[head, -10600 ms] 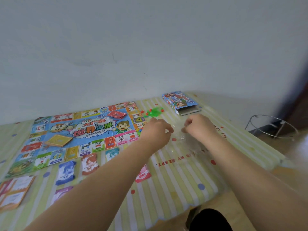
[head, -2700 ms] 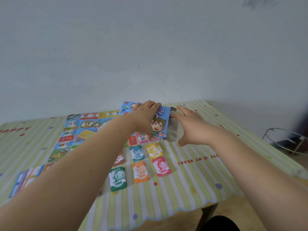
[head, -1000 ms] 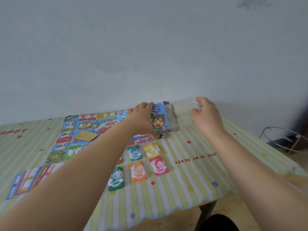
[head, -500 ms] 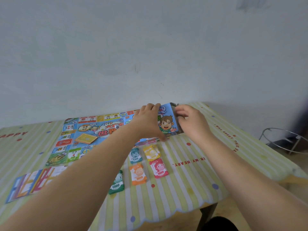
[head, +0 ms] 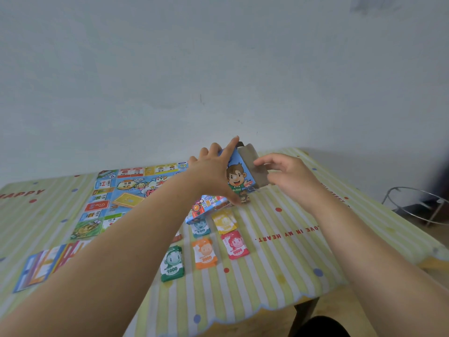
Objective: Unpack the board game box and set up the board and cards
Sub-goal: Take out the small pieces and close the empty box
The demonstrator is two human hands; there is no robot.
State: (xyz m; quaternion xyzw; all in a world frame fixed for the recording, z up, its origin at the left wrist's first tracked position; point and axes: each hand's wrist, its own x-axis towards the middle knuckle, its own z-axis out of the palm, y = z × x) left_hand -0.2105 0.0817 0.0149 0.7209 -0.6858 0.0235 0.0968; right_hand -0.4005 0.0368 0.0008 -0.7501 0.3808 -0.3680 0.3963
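Observation:
The blue game box [head: 237,177] with a cartoon boy on it is tilted up on one corner over the table. My left hand [head: 212,173] grips it from the left, fingers spread over the top and thumb underneath. My right hand [head: 288,177] pinches the grey end flap [head: 252,164] of the box. The game board [head: 121,188] lies flat at the back left with a yellow card stack [head: 127,200] on it. Money stacks lie in front of the box: green 1000 [head: 172,263], orange 2000 [head: 205,254], red 5000 [head: 235,244], teal 100 [head: 201,227], yellow [head: 223,221].
A fan of colourful cards [head: 46,263] lies at the near left of the striped tablecloth [head: 279,263]. The table's front edge is close to me and its right edge slopes away. A metal wire stand [head: 418,205] is on the floor at the right. A wall stands behind the table.
The box has been lifted and tipped more upright. My right hand has come to its flap end; the clear bag it held a second ago is out of sight.

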